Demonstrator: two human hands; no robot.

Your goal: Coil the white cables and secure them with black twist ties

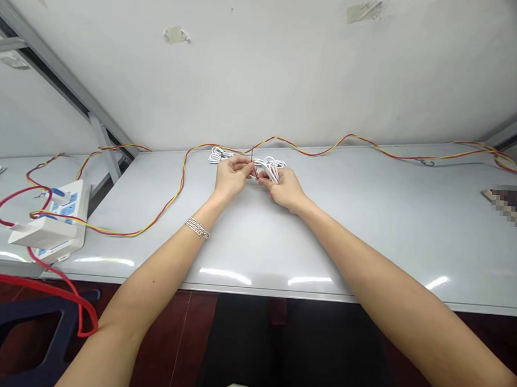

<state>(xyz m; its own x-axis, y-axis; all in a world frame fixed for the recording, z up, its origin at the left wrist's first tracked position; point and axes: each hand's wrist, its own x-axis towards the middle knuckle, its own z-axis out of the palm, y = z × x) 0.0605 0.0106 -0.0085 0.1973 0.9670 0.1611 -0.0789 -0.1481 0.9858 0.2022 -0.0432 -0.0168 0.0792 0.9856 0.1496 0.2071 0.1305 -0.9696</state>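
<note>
My left hand is closed in a pinch near the back of the table, with a thin dark tie rising from its fingertips. Right beside it, my right hand closes around a folded bundle of white cable. A short reddish-dark stretch of the tie runs between the two sets of fingertips. Behind my left hand lies a coiled white cable, bound with something dark. More white cable lies behind my right hand; whether it joins the held bundle I cannot tell.
Red and yellow twisted wires run along the wall at the back of the grey table. A white power strip with plugged-in adapters and a red cord stands at left. A blurred item lies far right. A dark blue stool stands below left.
</note>
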